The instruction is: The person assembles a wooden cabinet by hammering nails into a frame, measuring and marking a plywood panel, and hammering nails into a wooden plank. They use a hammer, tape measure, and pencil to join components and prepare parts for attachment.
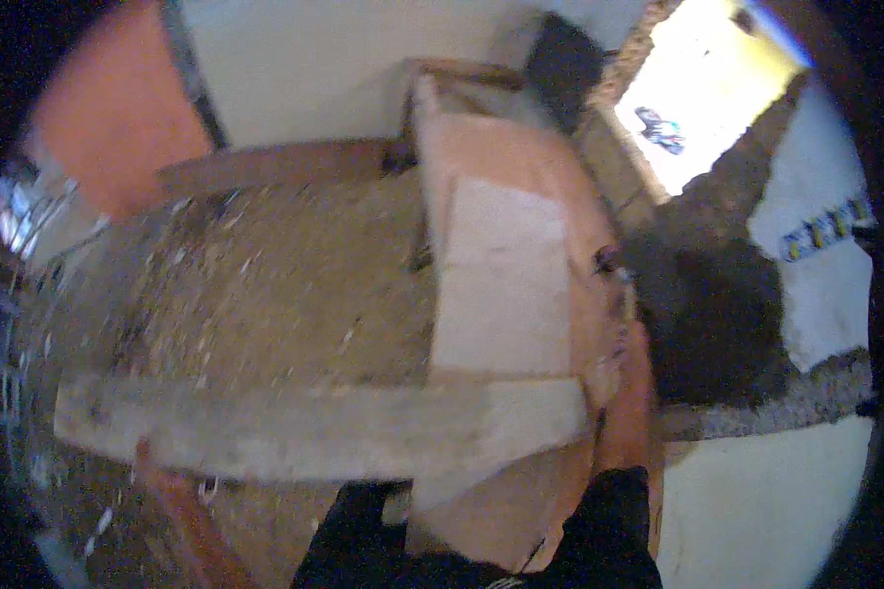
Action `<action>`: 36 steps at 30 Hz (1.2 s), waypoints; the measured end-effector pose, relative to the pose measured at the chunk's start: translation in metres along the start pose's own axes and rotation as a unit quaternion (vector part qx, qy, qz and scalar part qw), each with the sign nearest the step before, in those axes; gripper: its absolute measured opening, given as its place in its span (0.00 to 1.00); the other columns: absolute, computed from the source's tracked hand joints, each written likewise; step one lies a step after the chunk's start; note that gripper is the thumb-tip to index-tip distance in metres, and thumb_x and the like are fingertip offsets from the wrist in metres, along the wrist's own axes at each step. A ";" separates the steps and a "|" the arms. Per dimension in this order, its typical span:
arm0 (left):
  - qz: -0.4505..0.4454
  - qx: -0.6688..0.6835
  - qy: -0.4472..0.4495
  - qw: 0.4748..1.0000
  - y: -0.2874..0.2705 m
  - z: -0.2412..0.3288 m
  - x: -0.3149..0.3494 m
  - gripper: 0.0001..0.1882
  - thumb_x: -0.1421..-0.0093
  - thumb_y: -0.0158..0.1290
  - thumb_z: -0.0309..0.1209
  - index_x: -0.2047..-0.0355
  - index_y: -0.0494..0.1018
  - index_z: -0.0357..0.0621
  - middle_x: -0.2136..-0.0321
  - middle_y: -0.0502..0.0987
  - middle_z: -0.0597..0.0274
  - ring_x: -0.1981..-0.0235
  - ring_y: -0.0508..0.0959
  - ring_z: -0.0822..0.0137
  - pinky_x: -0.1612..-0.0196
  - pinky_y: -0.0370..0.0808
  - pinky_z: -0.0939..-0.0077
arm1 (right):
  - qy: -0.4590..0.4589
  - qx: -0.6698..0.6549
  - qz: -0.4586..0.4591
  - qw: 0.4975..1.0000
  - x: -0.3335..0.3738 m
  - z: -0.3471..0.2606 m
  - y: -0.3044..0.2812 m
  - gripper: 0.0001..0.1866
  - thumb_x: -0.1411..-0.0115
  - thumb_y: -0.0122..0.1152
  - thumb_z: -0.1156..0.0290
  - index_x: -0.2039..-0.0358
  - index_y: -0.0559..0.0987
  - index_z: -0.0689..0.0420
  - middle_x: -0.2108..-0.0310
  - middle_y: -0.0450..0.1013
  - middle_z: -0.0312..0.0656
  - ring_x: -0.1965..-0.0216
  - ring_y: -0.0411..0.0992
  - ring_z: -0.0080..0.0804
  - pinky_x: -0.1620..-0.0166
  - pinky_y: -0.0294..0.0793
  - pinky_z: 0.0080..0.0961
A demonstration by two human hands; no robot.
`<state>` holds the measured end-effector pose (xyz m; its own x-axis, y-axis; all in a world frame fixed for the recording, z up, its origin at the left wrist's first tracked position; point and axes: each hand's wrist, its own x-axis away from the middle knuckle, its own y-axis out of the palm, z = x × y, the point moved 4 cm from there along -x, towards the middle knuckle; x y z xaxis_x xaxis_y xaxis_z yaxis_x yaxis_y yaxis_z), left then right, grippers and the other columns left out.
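Observation:
A long pale wooden plank (295, 427) lies level across the lower middle, blurred by motion. Its right part is over an orange-brown bench (521, 147); the left part juts out above the dirt floor. My right forearm comes up from a black sleeve at the lower right. My right hand (607, 378) is by the plank's right end, with its fingers too smeared to make out. The left black sleeve (359, 520) reaches up to the plank's lower edge, and my left hand is mostly hidden there. Beyond the plank, a pale flat rectangular sheet (506, 285) lies on the bench.
Wood chips litter the brown dirt floor (285, 285). A reddish bar (192, 520) slants at the lower left. An orange panel (118, 108) stands at the far left, near a pale wall (344, 69). A bright opening (697, 98) is at the upper right, with dark ground beside it.

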<state>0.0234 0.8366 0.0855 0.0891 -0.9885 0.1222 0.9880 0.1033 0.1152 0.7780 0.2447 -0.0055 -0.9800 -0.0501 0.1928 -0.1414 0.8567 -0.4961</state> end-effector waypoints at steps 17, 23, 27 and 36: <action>0.001 0.214 0.021 0.977 -0.046 0.044 0.124 0.23 0.51 0.56 0.35 0.55 0.70 0.41 0.55 0.73 0.54 0.52 0.73 0.53 0.44 0.70 0.54 | -0.028 -0.142 -0.092 0.985 0.523 -0.007 0.054 0.10 0.30 0.54 0.65 0.56 0.75 0.57 0.74 0.68 0.30 0.77 0.65 0.19 0.74 0.67 0.21; -0.022 0.187 0.015 0.982 -0.089 0.020 0.119 0.22 0.49 0.55 0.33 0.54 0.70 0.39 0.54 0.72 0.53 0.53 0.73 0.53 0.42 0.70 0.56 | -0.119 -0.204 -0.054 0.970 0.574 -0.046 0.017 0.16 0.28 0.50 0.54 0.61 0.72 0.55 0.77 0.63 0.30 0.81 0.62 0.18 0.81 0.64 0.20; 0.037 -0.145 0.270 0.951 -0.114 -0.001 0.101 0.25 0.49 0.57 0.35 0.51 0.68 0.39 0.51 0.71 0.49 0.49 0.72 0.53 0.42 0.71 0.54 | -0.121 -0.310 0.026 0.943 0.595 -0.091 -0.010 0.17 0.27 0.49 0.53 0.61 0.69 0.55 0.78 0.61 0.31 0.82 0.61 0.19 0.82 0.64 0.20; -0.010 -0.198 0.242 0.950 -0.115 -0.030 0.131 0.21 0.48 0.57 0.29 0.52 0.70 0.41 0.53 0.74 0.55 0.51 0.74 0.54 0.44 0.72 0.56 | -0.150 -0.253 -0.023 0.956 0.611 -0.078 -0.005 0.15 0.28 0.50 0.55 0.61 0.67 0.53 0.79 0.60 0.31 0.82 0.59 0.17 0.82 0.62 0.20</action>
<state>-0.0742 0.6916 0.0586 0.0222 -0.9345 -0.3552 0.9514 0.1289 -0.2797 0.1909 0.2500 0.1810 -0.9813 -0.1731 -0.0840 -0.1732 0.9849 -0.0061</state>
